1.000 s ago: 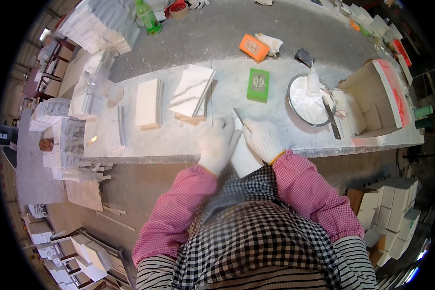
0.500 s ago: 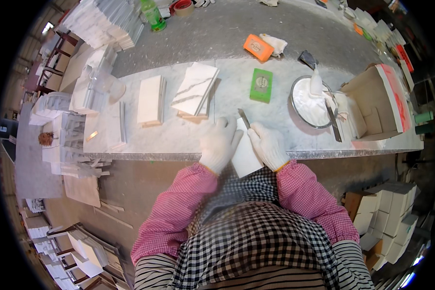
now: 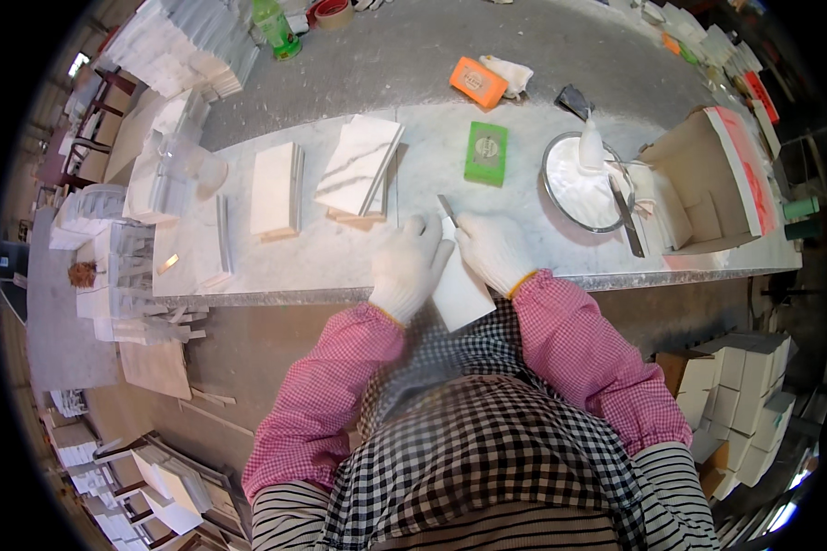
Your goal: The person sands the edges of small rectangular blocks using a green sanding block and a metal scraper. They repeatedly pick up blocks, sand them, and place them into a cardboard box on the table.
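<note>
My left hand [image 3: 406, 268], in a white knit glove, grips the left edge of a white rectangular tile [image 3: 464, 301]. The tile slants over the near edge of the table, its near end by my checked apron. My right hand [image 3: 494, 250], gloved alike, is closed on a narrow flat metal blade [image 3: 447, 210] at the tile's far end. The blade's tip sticks out past the fingers; its grip is hidden in the glove. Beyond my left hand a grey-veined white tile [image 3: 358, 165] lies askew on other tiles. A green block [image 3: 486, 153] lies farther off, beyond my right hand.
On the right, a bowl [image 3: 546, 188] of white paste stands beside a spatula [image 3: 627, 219] and an open cardboard box [image 3: 708, 179]. White tiles [image 3: 276, 190] stand at the left. An orange block [image 3: 478, 82] and a green bottle [image 3: 276, 32] are farther back.
My right hand and the blade have moved away from me, toward the tile's far end. My left hand keeps its hold on the tile. The whole view has shifted slightly.
</note>
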`<state>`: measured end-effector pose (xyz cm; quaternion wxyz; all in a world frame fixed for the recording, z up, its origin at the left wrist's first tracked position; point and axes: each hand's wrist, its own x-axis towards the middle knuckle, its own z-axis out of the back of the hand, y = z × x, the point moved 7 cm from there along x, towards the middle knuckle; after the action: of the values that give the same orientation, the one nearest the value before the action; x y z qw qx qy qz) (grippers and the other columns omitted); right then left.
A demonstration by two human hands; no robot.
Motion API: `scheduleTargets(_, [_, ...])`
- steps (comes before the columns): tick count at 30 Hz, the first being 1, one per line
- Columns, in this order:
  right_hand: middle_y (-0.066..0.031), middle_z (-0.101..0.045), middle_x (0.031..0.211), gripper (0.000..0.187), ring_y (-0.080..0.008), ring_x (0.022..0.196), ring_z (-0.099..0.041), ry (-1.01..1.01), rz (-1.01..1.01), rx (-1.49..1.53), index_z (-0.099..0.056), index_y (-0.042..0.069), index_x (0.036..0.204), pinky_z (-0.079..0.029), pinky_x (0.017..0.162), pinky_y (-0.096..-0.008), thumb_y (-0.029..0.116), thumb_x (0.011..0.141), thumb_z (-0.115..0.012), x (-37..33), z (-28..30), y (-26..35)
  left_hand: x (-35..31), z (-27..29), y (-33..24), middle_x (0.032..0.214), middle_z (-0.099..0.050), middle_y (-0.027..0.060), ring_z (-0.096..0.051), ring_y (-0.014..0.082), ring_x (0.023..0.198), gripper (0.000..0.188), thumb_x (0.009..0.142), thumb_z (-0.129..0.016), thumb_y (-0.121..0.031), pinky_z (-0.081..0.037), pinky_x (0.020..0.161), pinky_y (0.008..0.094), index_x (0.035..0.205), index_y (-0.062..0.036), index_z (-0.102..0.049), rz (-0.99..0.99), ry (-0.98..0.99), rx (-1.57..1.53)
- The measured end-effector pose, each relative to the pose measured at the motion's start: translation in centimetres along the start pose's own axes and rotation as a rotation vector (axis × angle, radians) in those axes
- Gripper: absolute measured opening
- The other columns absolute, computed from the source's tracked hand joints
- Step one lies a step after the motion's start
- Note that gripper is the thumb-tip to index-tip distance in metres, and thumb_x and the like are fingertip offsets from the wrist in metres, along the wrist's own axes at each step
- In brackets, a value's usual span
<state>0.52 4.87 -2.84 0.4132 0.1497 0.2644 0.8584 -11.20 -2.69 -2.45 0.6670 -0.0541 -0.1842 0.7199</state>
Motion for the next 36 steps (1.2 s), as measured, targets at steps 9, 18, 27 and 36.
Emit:
scheduleTargets(9, [-0.025,-0.068,0.082,0.023,-0.0457,0.08,-0.067,-0.072,-0.017,0.07,-0.066,0.005,0.089,-0.051,0.075,-0.055,0.023,0.097,-0.055,-1.0,0.1,-0.6,-0.2,0.6,-0.3,0.107,-0.065,0.0152,-0.064,0.0381,0.093,0.033,0.094,-0.067,-0.031,-0.05,0.081,0.0495,0.117,-0.0087,-0.067,-0.026,-0.097,0.025])
scheduleTargets(18, [-0.0247,-0.068,0.081,0.024,-0.0466,0.079,-0.066,-0.081,-0.044,0.055,-0.065,0.006,0.091,-0.05,0.073,-0.0559,0.026,0.099,-0.054,-2.4,-0.1,-0.7,-0.3,0.3,-0.2,0.106,-0.065,0.0156,-0.064,0.0384,0.093,0.031,0.094,-0.068,-0.031,-0.05,0.08,0.0491,0.116,-0.0084,-0.067,-0.024,-0.078,0.007])
scheduleTargets(27, [-0.0258,-0.067,0.082,0.022,-0.0467,0.08,-0.066,-0.03,0.073,-0.032,-0.064,0.004,0.091,-0.051,0.073,-0.0549,0.023,0.098,-0.056,0.0,-0.7,-0.3,-0.2,0.5,-0.2,0.105,-0.065,0.0139,-0.065,0.0373,0.091,0.034,0.093,-0.069,-0.029,-0.051,0.078,0.0482,0.12,-0.0086,-0.068,-0.06,-0.088,-0.016])
scheduleTargets(36, [-0.025,-0.069,0.084,0.023,-0.0462,0.084,-0.067,-0.042,-0.064,0.122,-0.067,0.005,0.093,-0.051,0.076,-0.056,0.024,0.099,-0.054,-1.6,0.4,-0.6,0.1,0.8,-0.3,0.103,-0.065,0.0151,-0.064,0.0385,0.09,0.03,0.093,-0.068,-0.03,-0.05,0.078,0.0494,0.112,-0.0078,-0.067,-0.03,-0.071,0.025])
